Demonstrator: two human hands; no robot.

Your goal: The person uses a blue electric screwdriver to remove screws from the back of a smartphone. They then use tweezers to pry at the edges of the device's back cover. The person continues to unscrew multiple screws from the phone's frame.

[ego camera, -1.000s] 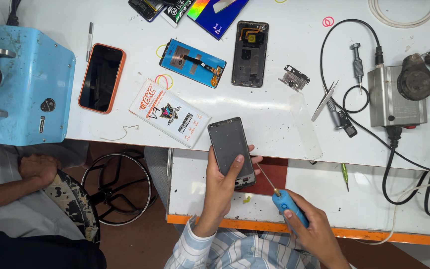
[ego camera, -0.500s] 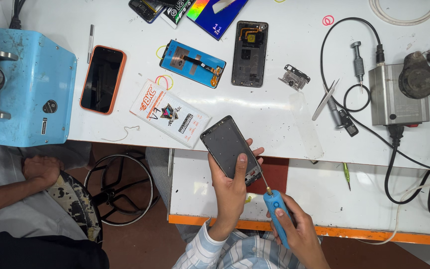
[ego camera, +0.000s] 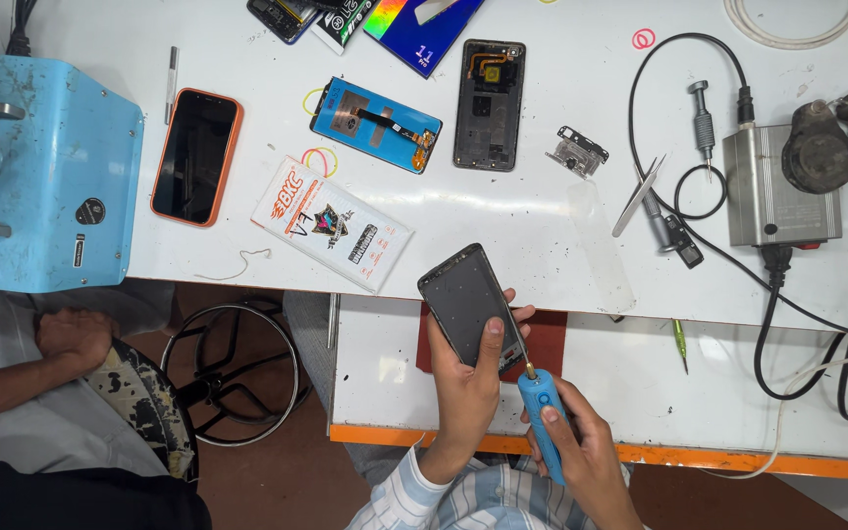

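Observation:
My left hand (ego camera: 468, 378) grips a dark phone (ego camera: 465, 302), screen side up and tilted, over the lower white shelf. My right hand (ego camera: 581, 447) holds a blue electric screwdriver (ego camera: 542, 417). Its thin bit rests against the phone's lower right edge, next to my left thumb. A dark red mat (ego camera: 547, 334) lies under the phone.
On the white bench (ego camera: 542, 226) lie an orange-cased phone (ego camera: 196, 157), a blue display panel (ego camera: 377, 125), an open phone back (ego camera: 489, 104), a printed white packet (ego camera: 331, 224), tweezers (ego camera: 638, 196) and a grey box with cables (ego camera: 777, 186). A blue machine (ego camera: 46, 186) stands at the left. Another person's hand (ego camera: 73, 336) rests lower left.
The phone has tilted further left in my left hand. My right hand brought the screwdriver left and up, so its bit now meets the phone's lower edge.

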